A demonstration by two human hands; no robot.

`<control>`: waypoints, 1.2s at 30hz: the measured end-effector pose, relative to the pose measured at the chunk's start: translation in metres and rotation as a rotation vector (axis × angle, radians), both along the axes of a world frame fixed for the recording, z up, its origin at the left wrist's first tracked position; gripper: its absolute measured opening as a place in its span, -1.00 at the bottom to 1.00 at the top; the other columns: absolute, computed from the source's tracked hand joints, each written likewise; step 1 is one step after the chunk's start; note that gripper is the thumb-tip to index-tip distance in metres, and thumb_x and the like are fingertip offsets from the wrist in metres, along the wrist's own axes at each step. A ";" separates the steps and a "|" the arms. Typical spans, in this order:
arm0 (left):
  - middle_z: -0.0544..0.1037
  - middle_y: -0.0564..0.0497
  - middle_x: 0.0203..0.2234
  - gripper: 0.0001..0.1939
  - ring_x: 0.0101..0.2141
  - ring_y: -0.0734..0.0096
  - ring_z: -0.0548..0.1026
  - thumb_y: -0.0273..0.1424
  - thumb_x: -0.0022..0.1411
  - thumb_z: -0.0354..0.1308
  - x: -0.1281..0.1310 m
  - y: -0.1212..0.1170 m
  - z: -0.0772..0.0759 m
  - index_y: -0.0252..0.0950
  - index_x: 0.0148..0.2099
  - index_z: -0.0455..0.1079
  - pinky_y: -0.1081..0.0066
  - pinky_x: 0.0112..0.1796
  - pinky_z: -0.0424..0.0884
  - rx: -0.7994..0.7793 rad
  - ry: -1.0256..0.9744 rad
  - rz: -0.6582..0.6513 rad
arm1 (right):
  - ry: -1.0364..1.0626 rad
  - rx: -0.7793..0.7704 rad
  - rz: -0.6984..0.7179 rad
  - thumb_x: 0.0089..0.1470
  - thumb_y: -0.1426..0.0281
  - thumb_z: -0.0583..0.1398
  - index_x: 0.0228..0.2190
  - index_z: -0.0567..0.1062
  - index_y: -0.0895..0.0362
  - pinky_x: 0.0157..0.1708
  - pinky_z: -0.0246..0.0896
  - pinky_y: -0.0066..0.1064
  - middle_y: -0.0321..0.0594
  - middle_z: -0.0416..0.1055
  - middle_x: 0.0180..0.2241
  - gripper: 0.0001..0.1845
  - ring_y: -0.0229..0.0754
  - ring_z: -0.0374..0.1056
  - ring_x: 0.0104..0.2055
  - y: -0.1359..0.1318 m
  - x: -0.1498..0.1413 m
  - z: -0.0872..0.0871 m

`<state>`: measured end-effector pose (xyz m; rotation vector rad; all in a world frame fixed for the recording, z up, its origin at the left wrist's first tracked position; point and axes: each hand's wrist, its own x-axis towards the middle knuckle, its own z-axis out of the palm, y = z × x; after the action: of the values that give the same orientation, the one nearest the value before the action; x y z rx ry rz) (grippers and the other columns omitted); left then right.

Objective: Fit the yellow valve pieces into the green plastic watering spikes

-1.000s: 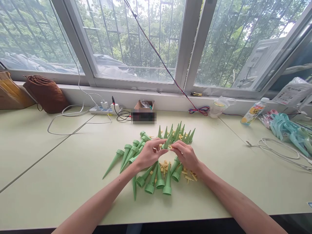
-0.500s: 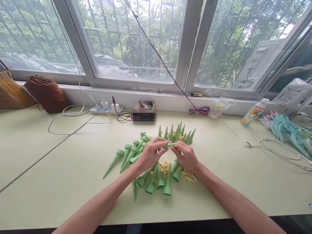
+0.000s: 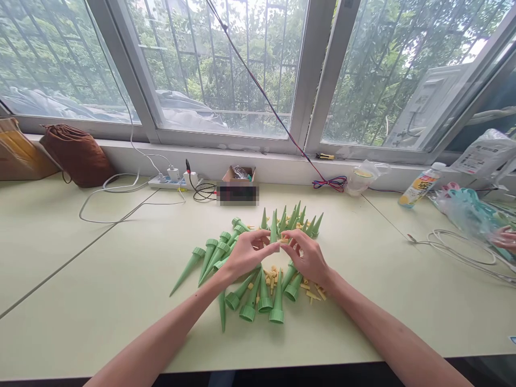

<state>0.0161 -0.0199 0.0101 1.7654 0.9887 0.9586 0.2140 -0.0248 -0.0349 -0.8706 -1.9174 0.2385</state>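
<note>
In the middle of the head view my left hand (image 3: 249,251) pinches a green plastic spike (image 3: 274,227), held with its point up. My right hand (image 3: 309,257) is closed right beside it, a small yellow plastic valve piece (image 3: 284,241) between its fingertips, close to the spike's side. Whether the two parts touch I cannot tell. Below the hands lie several green spikes with ribbed caps (image 3: 276,312) and a heap of yellow pieces (image 3: 272,275). More capped spikes (image 3: 210,251) lie to the left. Behind my hands a group of spikes (image 3: 299,212) stands points up.
At the back are a power strip (image 3: 169,181), a small open box (image 3: 238,174) and a coiled cable (image 3: 330,183). Rightward stand a drink bottle (image 3: 421,187) and bagged turquoise items (image 3: 470,207). Another person's hand (image 3: 506,236) shows at the right edge. A brown pouch (image 3: 78,156) sits back left.
The held spike has turned from lying sideways to point up. The yellow piece now shows in my right fingertips. Another person's hand has appeared at the right edge by the bagged items.
</note>
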 end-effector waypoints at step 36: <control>0.24 0.12 -0.58 -0.65 -0.51 0.50 0.33 -0.17 0.17 0.24 -0.002 0.001 0.001 -0.31 -0.46 0.29 0.53 -0.53 0.18 -0.084 -0.028 -0.085 | -0.118 0.203 -0.015 0.34 0.42 0.05 -0.14 0.47 0.08 -0.53 0.25 -0.48 -0.19 0.47 -0.34 -0.80 -0.29 0.35 -0.46 0.005 0.001 -0.004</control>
<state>0.0140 -0.0186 0.0112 1.7057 0.9152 0.8739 0.2153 -0.0199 -0.0389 -0.7766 -2.0035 -0.0181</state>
